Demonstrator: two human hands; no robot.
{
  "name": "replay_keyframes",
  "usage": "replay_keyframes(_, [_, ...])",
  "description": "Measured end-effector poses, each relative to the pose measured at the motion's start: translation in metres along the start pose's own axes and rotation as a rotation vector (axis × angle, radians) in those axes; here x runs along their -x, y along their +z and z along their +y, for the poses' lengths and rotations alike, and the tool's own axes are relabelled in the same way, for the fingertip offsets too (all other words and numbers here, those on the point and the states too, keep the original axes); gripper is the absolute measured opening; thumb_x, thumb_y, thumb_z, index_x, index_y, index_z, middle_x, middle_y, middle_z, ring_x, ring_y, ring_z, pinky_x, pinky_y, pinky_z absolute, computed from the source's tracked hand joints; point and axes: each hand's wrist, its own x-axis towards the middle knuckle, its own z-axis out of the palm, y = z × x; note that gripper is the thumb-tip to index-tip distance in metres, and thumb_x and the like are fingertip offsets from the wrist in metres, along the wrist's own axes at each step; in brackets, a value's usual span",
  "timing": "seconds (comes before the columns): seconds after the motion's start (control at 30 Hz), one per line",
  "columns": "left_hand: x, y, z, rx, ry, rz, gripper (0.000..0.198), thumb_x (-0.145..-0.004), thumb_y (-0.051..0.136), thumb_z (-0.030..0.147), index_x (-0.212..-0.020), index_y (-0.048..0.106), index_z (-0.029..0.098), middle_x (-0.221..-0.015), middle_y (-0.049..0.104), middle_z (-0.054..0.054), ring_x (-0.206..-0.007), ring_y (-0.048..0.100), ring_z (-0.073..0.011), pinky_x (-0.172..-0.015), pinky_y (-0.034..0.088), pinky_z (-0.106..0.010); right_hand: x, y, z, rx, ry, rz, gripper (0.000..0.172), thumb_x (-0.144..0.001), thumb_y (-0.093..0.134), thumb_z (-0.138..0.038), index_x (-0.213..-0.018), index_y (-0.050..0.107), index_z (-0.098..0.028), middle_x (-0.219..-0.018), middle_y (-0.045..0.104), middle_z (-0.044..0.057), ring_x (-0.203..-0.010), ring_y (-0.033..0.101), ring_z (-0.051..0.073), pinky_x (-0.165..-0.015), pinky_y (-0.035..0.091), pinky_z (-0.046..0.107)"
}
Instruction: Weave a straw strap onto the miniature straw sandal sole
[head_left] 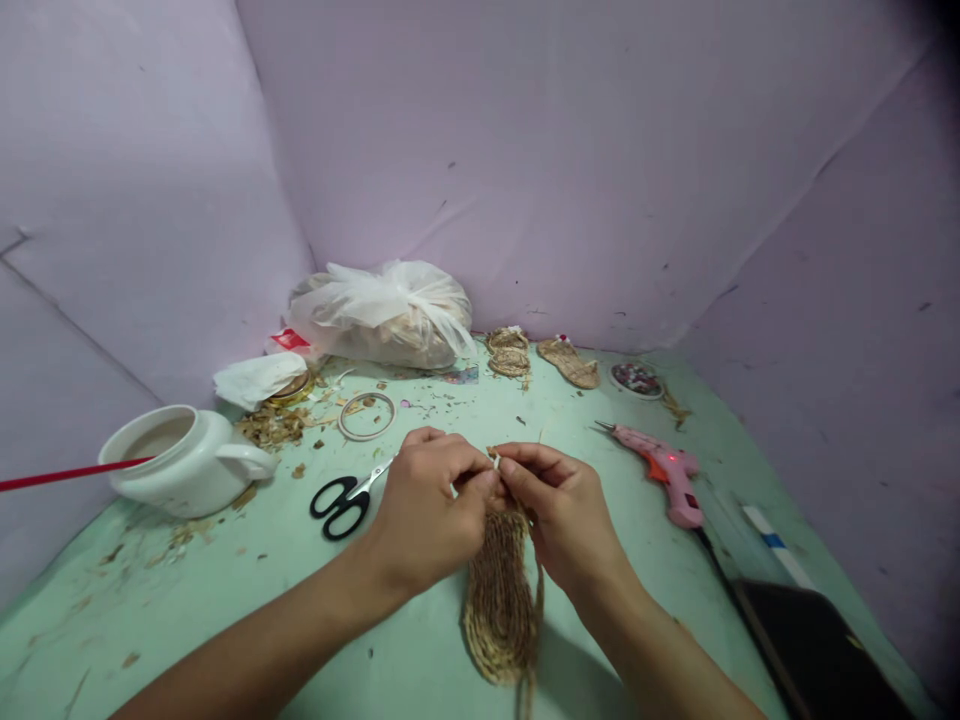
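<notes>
A braided straw sandal sole [499, 590] hangs heel-down toward me, its far end covered by my fingers. My left hand [442, 500] is closed in a pinch at that upper end. From the other side my right hand [559, 500] pinches at the same spot, thumb and forefinger meeting the left fingertips. A small pale bit shows between the fingertips; its kind is too small to tell. A loose braided strand [538, 600] trails down along the sole's right edge.
Black-handled scissors [346, 505] lie left of my hands, near a tape roll [367, 415] and a white pot [195, 470]. A pink glue gun [664, 465] and a black phone-like slab [817, 640] are right. Behind are a plastic bag [390, 315], small straw sandals [568, 362] and a bead dish [636, 380].
</notes>
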Motion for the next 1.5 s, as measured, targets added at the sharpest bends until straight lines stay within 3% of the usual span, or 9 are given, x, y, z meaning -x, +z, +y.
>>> replay_keyframes(0.23, [-0.008,-0.005,-0.005,0.420,-0.404,-0.207,0.015,-0.060,0.060,0.025,-0.052,0.059,0.013,-0.048,0.055,0.000,-0.049,0.044,-0.0103,-0.052,0.036,-0.024,0.004,-0.002,-0.009,-0.111,0.219,-0.094,0.015,-0.049,0.073,-0.017,-0.061,0.065,-0.012,-0.042,0.055,-0.003,-0.033,0.046,0.005,-0.035,0.039,0.015])
replay_keyframes(0.6, [-0.012,-0.021,0.001,0.162,-0.162,-0.273,0.012,-0.063,0.056,0.013,-0.052,0.060,0.013,-0.050,0.056,0.001,-0.051,0.047,-0.0089,-0.051,0.038,-0.020,-0.002,-0.008,-0.023,-0.120,0.533,-0.272,0.005,-0.048,0.064,-0.011,-0.052,0.062,-0.009,-0.042,0.056,0.000,-0.031,0.034,0.001,-0.027,0.027,0.011])
replay_keyframes(0.77, [-0.013,-0.022,-0.003,0.189,-0.072,-0.288,0.011,-0.063,0.057,0.012,-0.054,0.063,0.013,-0.055,0.058,0.000,-0.056,0.052,-0.0106,-0.055,0.040,-0.022,-0.005,-0.012,-0.019,-0.102,0.626,-0.362,0.009,-0.049,0.066,-0.012,-0.053,0.058,-0.012,-0.043,0.058,0.000,-0.030,0.031,0.000,-0.026,0.022,0.009])
replay_keyframes(0.83, [-0.013,-0.022,-0.005,0.205,-0.038,-0.283,0.011,-0.062,0.056,0.011,-0.054,0.063,0.013,-0.055,0.058,0.000,-0.055,0.051,-0.0105,-0.056,0.040,-0.022,-0.004,-0.011,-0.018,-0.023,0.531,-0.352,0.013,-0.050,0.069,-0.015,-0.058,0.058,-0.013,-0.047,0.060,0.000,-0.031,0.036,0.001,-0.027,0.026,0.010])
replay_keyframes(0.97, [-0.014,-0.019,-0.006,0.259,-0.154,-0.219,0.011,-0.061,0.055,0.013,-0.053,0.062,0.012,-0.051,0.056,0.001,-0.052,0.047,-0.0094,-0.054,0.038,-0.022,0.006,-0.004,-0.013,0.310,0.042,-0.200,0.013,-0.063,0.067,-0.024,-0.062,0.059,-0.014,-0.050,0.060,-0.001,-0.043,0.052,0.008,-0.043,0.043,0.020])
replay_keyframes(1.07, [-0.015,-0.016,-0.007,0.307,-0.247,-0.178,0.010,-0.060,0.056,0.017,-0.053,0.062,0.012,-0.049,0.054,0.001,-0.051,0.045,-0.0094,-0.053,0.037,-0.022,0.012,-0.003,-0.009,0.587,-0.286,-0.186,0.009,-0.070,0.061,-0.023,-0.071,0.065,-0.015,-0.059,0.064,0.002,-0.052,0.055,0.011,-0.049,0.044,0.023])
replay_keyframes(1.13, [-0.015,-0.016,-0.007,0.289,-0.251,-0.184,0.012,-0.061,0.056,0.019,-0.054,0.062,0.012,-0.049,0.053,0.001,-0.052,0.044,-0.0093,-0.053,0.036,-0.022,0.013,-0.004,-0.007,0.678,-0.396,-0.190,0.011,-0.072,0.059,-0.021,-0.077,0.067,-0.016,-0.065,0.065,0.002,-0.054,0.055,0.012,-0.050,0.043,0.023])
replay_keyframes(1.27, [-0.014,-0.018,-0.003,0.180,-0.191,-0.231,0.013,-0.065,0.054,0.020,-0.056,0.062,0.013,-0.052,0.052,0.002,-0.053,0.044,-0.0093,-0.053,0.036,-0.021,0.012,-0.005,-0.005,0.652,-0.358,-0.115,0.011,-0.074,0.055,-0.021,-0.069,0.064,-0.016,-0.052,0.057,-0.001,-0.048,0.052,0.010,-0.046,0.042,0.022])
replay_keyframes(1.5, [-0.011,-0.017,-0.002,0.154,-0.199,-0.253,0.016,-0.065,0.053,0.019,-0.053,0.061,0.013,-0.047,0.049,0.002,-0.050,0.041,-0.0091,-0.050,0.035,-0.021,0.015,0.006,0.001,0.264,-0.105,-0.043,0.013,-0.067,0.058,-0.027,-0.060,0.057,-0.015,-0.047,0.052,-0.003,-0.036,0.043,0.007,-0.035,0.040,0.020])
